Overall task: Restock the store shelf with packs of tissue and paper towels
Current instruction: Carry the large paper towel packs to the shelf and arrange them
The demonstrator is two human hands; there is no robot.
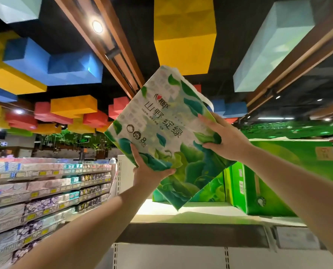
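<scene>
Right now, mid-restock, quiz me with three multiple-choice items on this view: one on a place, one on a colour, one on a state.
1. Where is the pack?
A. Flat on the shelf
B. In the air above the shelf
C. On the floor

2. Main colour of the box on the shelf at right?
A. Green
B. Red
C. Black

3. How is the pack held?
A. Left hand only
B. Right hand only
C. Both hands

Answers:
1 B, it hangs tilted, with its lower corner over the shelf.
2 A, its faces are bright green.
3 C, the left hand grips the lower edge and the right hand grips the side.
</scene>
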